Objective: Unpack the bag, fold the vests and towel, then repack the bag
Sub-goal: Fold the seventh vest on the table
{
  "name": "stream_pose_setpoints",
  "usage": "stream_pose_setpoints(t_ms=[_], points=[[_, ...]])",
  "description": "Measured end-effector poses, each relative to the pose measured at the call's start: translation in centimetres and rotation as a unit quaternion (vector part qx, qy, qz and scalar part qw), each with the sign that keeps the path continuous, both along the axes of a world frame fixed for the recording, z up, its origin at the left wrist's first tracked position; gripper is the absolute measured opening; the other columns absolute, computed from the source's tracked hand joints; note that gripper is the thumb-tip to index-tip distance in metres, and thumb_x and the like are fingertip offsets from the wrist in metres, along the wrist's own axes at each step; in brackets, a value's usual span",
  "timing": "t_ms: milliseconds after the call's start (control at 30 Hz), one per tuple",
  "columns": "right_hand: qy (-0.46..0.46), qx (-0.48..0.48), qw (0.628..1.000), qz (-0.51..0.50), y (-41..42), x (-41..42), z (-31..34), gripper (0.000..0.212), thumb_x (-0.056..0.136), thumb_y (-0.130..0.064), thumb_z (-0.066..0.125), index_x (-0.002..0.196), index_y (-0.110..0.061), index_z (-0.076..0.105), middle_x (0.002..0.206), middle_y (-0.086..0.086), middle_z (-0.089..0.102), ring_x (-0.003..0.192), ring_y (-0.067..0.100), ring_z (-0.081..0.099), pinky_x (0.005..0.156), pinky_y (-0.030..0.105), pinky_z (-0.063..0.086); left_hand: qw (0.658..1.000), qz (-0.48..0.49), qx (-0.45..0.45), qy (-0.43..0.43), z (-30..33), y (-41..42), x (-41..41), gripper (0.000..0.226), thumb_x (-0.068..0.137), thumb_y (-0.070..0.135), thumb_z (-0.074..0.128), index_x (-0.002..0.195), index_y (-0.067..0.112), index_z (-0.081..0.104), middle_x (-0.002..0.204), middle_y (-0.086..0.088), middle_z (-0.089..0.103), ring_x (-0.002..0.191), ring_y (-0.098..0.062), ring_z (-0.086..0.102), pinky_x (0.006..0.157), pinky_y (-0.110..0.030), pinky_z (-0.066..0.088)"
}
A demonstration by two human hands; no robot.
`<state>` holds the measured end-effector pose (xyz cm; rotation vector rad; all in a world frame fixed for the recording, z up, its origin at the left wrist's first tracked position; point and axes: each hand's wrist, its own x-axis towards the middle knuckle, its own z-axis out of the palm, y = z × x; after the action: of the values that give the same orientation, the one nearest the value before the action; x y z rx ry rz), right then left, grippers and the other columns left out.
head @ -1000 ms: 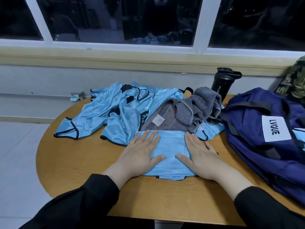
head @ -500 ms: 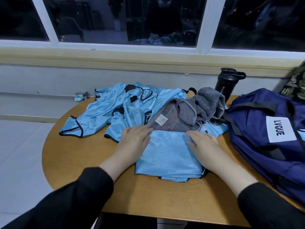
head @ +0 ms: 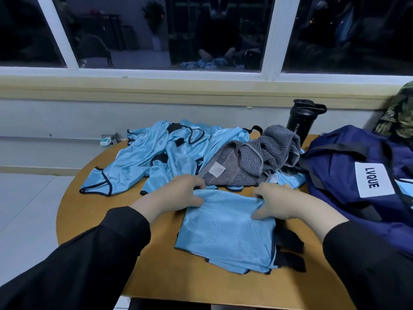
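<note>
A folded light-blue vest (head: 225, 231) with black trim lies near the front of the round wooden table (head: 89, 220). My left hand (head: 178, 193) pinches its far left corner and my right hand (head: 277, 202) pinches its far right corner, lifting that far edge a little. Behind it lies a crumpled heap of more blue vests (head: 156, 157). A grey striped towel (head: 257, 162) with a white label is bunched on top of them. The navy bag (head: 348, 173) with a white LVQUE patch rests at the right.
A black shaker bottle (head: 300, 123) stands at the table's back edge between the towel and the bag. A camouflage-patterned item (head: 400, 115) sits behind the bag. The wall and window sill run close behind the table. White floor lies to the left.
My hands were pressing flat on the folded vest; they slid to its far edge and now grip both far corners, raising that edge. The view has moved closer.
</note>
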<state>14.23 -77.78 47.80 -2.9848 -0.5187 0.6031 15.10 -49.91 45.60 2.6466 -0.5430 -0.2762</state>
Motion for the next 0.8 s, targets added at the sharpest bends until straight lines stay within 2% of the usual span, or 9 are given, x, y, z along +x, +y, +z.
stream_pose_setpoints(t_ms=[100, 200, 267, 333, 400, 500, 600, 700, 800], points=[[-0.043, 0.108, 0.993, -0.005, -0.6, -0.6, 1.9, 0.029, 0.084, -0.032, 0.076, 0.081, -0.024, 0.049, 0.075, -0.006, 0.050, 0.067, 0.012, 0.045, 0.055, 0.027, 0.031, 0.987, 0.045, -0.150, 0.014, 2.5, 0.3, -0.9, 0.016, 0.084, 0.012, 0.066, 0.085, 0.026, 0.059, 0.070, 0.011, 0.056, 0.059, -0.005, 0.046, 0.060, -0.030, 0.038], [-0.178, 0.216, 0.960, -0.014, -1.4, -1.2, 4.5, 0.030, 0.080, -0.020, 0.078, 0.076, -0.027, 0.049, 0.067, -0.006, 0.056, 0.060, 0.007, 0.049, 0.055, 0.025, 0.037, 0.954, 0.060, -0.289, -0.046, 5.9, 0.7, -1.6, 0.029, 0.080, 0.007, 0.063, 0.092, 0.032, 0.057, 0.072, 0.008, 0.059, 0.066, -0.009, 0.050, 0.065, -0.032, 0.040], [-0.262, 0.270, 0.926, -0.002, -1.9, -1.8, 6.0, 0.034, 0.078, -0.014, 0.076, 0.075, -0.029, 0.045, 0.078, -0.009, 0.063, 0.072, 0.003, 0.055, 0.064, 0.029, 0.043, 0.937, 0.059, -0.325, -0.110, 7.7, 1.0, -2.3, 0.045, 0.082, 0.001, 0.065, 0.105, 0.040, 0.062, 0.082, 0.011, 0.066, 0.075, -0.004, 0.057, 0.069, -0.026, 0.044], [-0.316, 0.283, 0.905, 0.038, -2.3, -2.6, 6.1, 0.046, 0.074, -0.012, 0.077, 0.077, -0.035, 0.038, 0.094, -0.013, 0.066, 0.088, 0.002, 0.057, 0.077, 0.031, 0.044, 0.941, 0.045, -0.290, -0.172, 7.7, 1.3, -3.4, 0.049, 0.082, -0.005, 0.070, 0.109, 0.035, 0.070, 0.090, 0.025, 0.068, 0.089, 0.008, 0.061, 0.078, -0.014, 0.046], [-0.352, 0.254, 0.897, 0.086, -2.8, -3.5, 4.1, 0.061, 0.064, -0.009, 0.085, 0.085, -0.039, 0.037, 0.100, -0.010, 0.066, 0.099, 0.017, 0.062, 0.088, 0.041, 0.044, 0.948, 0.016, -0.242, -0.204, 5.3, 1.7, -4.5, 0.049, 0.079, -0.005, 0.075, 0.109, 0.033, 0.073, 0.105, 0.034, 0.064, 0.103, 0.019, 0.056, 0.091, -0.006, 0.040], [-0.303, 0.205, 0.926, 0.096, -3.1, -6.0, -2.2, 0.063, 0.054, -0.013, 0.086, 0.090, -0.037, 0.041, 0.103, -0.010, 0.063, 0.107, 0.018, 0.061, 0.099, 0.034, 0.032, 0.963, -0.050, -0.171, -0.201, -1.2, 2.8, -5.9, 0.053, 0.074, 0.008, 0.071, 0.117, 0.037, 0.062, 0.124, 0.022, 0.063, 0.121, 0.012, 0.050, 0.107, -0.022, 0.038], [-0.238, 0.198, 0.948, 0.073, -3.4, -8.9, -7.7, 0.047, 0.070, -0.025, 0.075, 0.094, -0.043, 0.039, 0.126, -0.026, 0.052, 0.135, 0.005, 0.047, 0.113, 0.030, 0.021, 0.976, -0.089, -0.118, -0.162, -6.2, 3.7, -7.7, 0.050, 0.072, 0.017, 0.075, 0.117, 0.037, 0.063, 0.133, 0.022, 0.063, 0.133, 0.006, 0.046, 0.110, -0.031, 0.035], [-0.238, 0.204, 0.948, 0.054, -4.2, -9.7, -9.0, 0.032, 0.083, -0.041, 0.066, 0.106, -0.047, 0.046, 0.139, -0.029, 0.046, 0.147, -0.006, 0.025, 0.122, 0.040, 0.015, 0.980, -0.077, -0.086, -0.162, -7.3, 3.8, -8.7, 0.057, 0.074, 0.031, 0.070, 0.130, 0.037, 0.060, 0.142, 0.022, 0.056, 0.141, 0.008, 0.034, 0.117, -0.027, 0.024], [-0.261, 0.163, 0.950, 0.048, -4.0, -9.8, -7.9, 0.045, 0.086, -0.066, 0.055, 0.126, -0.044, 0.053, 0.145, -0.028, 0.043, 0.149, -0.006, 0.017, 0.125, 0.049, 0.005, 0.977, -0.080, -0.033, -0.192, -6.9, 3.2, -8.6, 0.056, 0.083, 0.045, 0.060, 0.138, 0.035, 0.058, 0.153, 0.022, 0.045, 0.150, 0.004, 0.021, 0.124, -0.032, 0.008]])
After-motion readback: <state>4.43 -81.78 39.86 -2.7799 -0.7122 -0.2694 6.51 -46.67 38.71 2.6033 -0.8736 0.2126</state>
